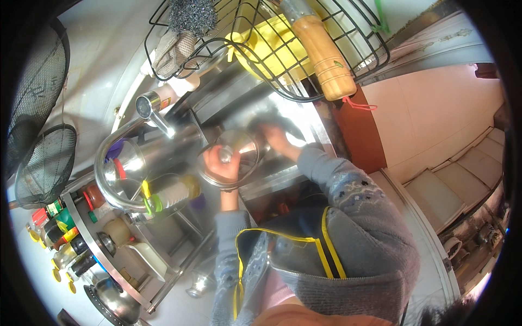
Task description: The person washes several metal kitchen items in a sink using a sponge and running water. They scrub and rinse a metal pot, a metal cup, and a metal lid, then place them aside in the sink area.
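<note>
My left hand (222, 164) grips the knob of a round pot lid (248, 157) with a metal rim, which is held tilted over a stainless steel sink. To its right, my right hand (275, 136) reaches into the sink basin (261, 104); its fingers are blurred near a dark patch, and whether they hold anything cannot be told. A curved chrome faucet (107, 163) with a yellow-green spout end stands left of the lid.
A black wire basket (285, 95) hangs above the sink, holding a yellow plastic basket (273, 49), a steel scourer (193, 16) and a wooden-handled tool (326, 61). Bottles and jars (61, 228) fill a metal rack at lower left. Mesh strainers (47, 167) hang at far left.
</note>
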The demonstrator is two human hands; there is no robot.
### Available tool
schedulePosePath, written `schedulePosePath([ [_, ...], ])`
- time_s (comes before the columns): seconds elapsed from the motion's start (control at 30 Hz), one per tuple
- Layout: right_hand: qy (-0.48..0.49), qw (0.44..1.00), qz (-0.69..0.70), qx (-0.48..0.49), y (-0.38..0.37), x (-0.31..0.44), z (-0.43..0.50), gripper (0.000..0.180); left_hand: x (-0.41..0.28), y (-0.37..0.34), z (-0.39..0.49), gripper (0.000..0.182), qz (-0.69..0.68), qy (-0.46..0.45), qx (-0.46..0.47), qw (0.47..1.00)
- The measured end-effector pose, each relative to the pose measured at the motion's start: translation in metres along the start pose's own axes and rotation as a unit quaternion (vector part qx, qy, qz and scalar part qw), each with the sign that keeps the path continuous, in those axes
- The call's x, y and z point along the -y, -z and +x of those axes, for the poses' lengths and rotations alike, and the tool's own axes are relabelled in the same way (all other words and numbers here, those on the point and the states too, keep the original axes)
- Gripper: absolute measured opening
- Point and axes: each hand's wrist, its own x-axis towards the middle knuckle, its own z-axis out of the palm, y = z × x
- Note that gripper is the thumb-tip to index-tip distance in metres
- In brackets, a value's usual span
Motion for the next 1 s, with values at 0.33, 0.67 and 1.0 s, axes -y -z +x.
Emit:
schedulePosePath([
  [0.33, 0.065, 0.995, 0.077, -0.026, -0.016, 0.025, 0.002, 0.031, 0.007, -0.002, -0.004, 0.039, 0.022, -0.015, -0.016, 1.000],
  [0.67, -0.032, 0.980, 0.197, 0.001, 0.007, 0.066, -0.021, 0.042, 0.008, -0.005, -0.002, 0.040, 0.015, -0.022, -0.024, 0.999],
  [1.0, 0.050, 0.968, 0.243, 0.021, 0.012, 0.056, -0.032, 0.044, 0.006, -0.003, -0.003, 0.041, -0.002, -0.007, -0.025, 1.000],
])
